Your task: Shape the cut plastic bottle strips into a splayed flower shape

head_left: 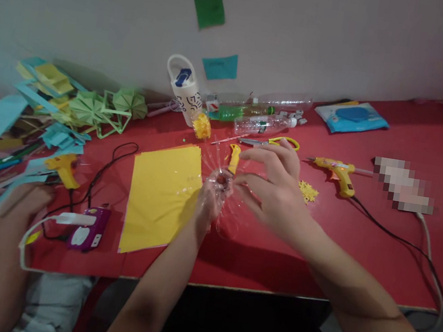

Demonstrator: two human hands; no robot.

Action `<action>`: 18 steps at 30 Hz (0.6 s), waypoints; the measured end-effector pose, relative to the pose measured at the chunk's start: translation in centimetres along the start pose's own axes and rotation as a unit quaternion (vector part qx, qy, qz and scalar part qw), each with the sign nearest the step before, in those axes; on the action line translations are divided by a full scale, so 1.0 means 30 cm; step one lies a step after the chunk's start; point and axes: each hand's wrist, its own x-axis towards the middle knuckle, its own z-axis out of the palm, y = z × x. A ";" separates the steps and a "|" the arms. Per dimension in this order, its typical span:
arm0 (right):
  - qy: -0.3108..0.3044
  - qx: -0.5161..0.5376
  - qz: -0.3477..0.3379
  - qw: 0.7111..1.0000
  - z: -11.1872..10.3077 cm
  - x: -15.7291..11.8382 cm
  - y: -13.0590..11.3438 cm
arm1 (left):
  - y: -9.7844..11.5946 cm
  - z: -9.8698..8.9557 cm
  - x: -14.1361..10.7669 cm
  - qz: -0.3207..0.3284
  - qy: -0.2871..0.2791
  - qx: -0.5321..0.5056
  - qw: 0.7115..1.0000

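Clear plastic piece point(221, 185), thin and crinkled with strips fanning outward (apparently a cut bottle part), held above the red table point(378, 256) just right of a yellow paper sheet point(161, 196). Left hand point(208, 203): closed around the piece from below, fingers wrapped on it. Right hand point(274, 188): thumb and forefinger drawn near each other at the piece's rim, remaining fingers spread loosely; whether it truly pinches the plastic cannot be told. The piece sits between both hands, directly at the fingertips. Behind it: a yellow-handled cutter point(233, 158), yellow-handled scissors point(275, 141), several plastic bottles point(260, 117) lying on their sides (labels too blurred to read) and a white bottle with a handle point(185, 89) carrying dark markings, not legible. To the right: a small yellow paper cutout point(308, 191) and a yellow glue gun point(339, 172) with black cord. Far left: another person's hand point(19, 208) resting near a second glue gun point(63, 167) and green folded paper shapes point(97, 108).
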 end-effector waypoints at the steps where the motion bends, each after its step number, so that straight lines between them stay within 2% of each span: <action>1: 0.005 -0.001 -0.001 1.000 -0.001 0.000 0.005 | 0.002 0.005 0.004 0.002 -0.005 -0.002 1.000; 7: 0.060 -0.050 -0.013 0.997 0.005 0.001 0.024 | 0.007 0.019 0.007 -0.008 -0.027 -0.002 1.000; 14: 0.053 -0.076 0.024 0.995 0.015 0.002 0.038 | 0.026 0.039 -0.030 -0.021 -0.050 0.011 0.998; 18: 0.076 -0.122 0.024 0.989 0.020 0.003 0.051 | 0.034 0.050 -0.055 -0.032 -0.053 0.016 0.998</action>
